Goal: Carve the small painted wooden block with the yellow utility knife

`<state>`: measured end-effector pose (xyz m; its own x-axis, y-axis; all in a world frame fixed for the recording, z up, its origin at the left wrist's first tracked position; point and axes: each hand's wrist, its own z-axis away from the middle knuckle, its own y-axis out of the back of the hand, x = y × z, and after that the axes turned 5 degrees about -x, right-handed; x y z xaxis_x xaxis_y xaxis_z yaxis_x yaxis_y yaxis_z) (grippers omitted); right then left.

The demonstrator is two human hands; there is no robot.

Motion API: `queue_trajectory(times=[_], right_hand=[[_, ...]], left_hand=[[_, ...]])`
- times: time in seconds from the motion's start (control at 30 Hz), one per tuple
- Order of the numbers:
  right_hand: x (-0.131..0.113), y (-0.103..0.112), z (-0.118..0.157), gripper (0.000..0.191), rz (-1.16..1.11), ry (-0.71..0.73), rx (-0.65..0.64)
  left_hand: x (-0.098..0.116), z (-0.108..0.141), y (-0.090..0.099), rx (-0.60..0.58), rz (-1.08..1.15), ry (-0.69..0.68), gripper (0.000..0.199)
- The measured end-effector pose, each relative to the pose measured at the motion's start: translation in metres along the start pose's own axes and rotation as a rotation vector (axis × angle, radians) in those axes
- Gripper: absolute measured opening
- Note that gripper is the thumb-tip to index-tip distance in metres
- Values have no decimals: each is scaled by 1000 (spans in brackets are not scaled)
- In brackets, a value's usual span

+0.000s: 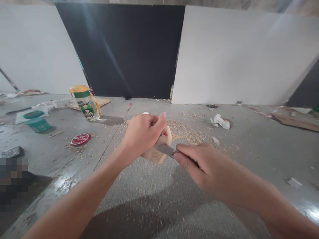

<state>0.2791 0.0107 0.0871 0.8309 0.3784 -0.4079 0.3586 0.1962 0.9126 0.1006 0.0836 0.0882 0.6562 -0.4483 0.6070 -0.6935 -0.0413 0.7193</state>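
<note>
My left hand (pixel 146 131) is closed around a pale wooden block (pixel 156 156) with a rounded edge and small red and green marks near its top. In my right hand (pixel 196 161) is a flat metal blade tool (pixel 165 149), its dark handle mostly hidden by my fingers. The blade's flat tip lies against the face of the block, just below my left fingers. Whether it is a chisel or a knife I cannot tell. Both hands are above the floor, and pale wood shavings (pixel 189 131) lie scattered beyond them.
A drink bottle (pixel 87 104) with a yellow lid stands back left. Near it are a teal tub (pixel 38 124), a red round lid (pixel 80 139) and a thin stick (pixel 56 134). Crumpled white paper (pixel 219 121) lies right. White and black panels (pixel 124 49) line the back.
</note>
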Motion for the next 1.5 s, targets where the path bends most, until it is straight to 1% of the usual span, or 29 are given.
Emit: queue_trajectory(times=[0.1, 0.23, 0.3, 0.37, 0.43, 0.53, 0.6, 0.73, 0.8, 0.87, 1.17, 1.23, 1.3, 1.4, 1.47, 1.5], right_hand=[[2, -1, 3, 45, 15, -18, -59], [9, -4, 10, 33, 155, 72, -224], [12, -5, 11, 29, 194, 120, -258], [12, -3, 11, 29, 163, 141, -265], [10, 1, 11, 31, 101, 136, -245], [4, 6, 9, 38, 13, 98, -174], [1, 8, 8, 41, -15, 100, -97], [-2, 9, 5, 40, -31, 138, 85], [-1, 8, 4, 40, -38, 138, 139], [0, 6, 3, 40, -37, 130, 166], [0, 1, -1, 40, -24, 76, 113], [0, -1, -2, 40, -13, 67, 105], [1, -1, -2, 40, -5, 55, 93], [2, 0, -2, 41, -11, 51, 71], [4, 1, -1, 41, -17, 56, 40], [5, 1, 0, 41, -16, 66, 2]], left_hand=[[-3, -2, 1, 40, -13, -12, 55], [-5, -4, 11, 141, 88, 37, 51], [-5, -3, 18, 201, 139, 72, 50], [-4, -3, 21, 223, 161, 90, 50], [-4, -3, 21, 214, 167, 81, 50], [-4, -3, 18, 184, 152, 34, 50], [-3, -3, 16, 167, 133, 21, 50], [1, -2, 14, 130, 102, 27, 50], [2, -2, 13, 99, 85, 31, 50], [3, -2, 12, 76, 65, 44, 51], [3, 0, 10, 13, 54, 41, 56], [3, 0, 11, 13, 42, 35, 57], [3, -1, 10, 18, 26, 30, 57], [2, -3, 8, -7, 21, 31, 56], [0, -4, 7, -8, 25, 32, 55], [-2, -4, 8, 2, 41, 36, 54]])
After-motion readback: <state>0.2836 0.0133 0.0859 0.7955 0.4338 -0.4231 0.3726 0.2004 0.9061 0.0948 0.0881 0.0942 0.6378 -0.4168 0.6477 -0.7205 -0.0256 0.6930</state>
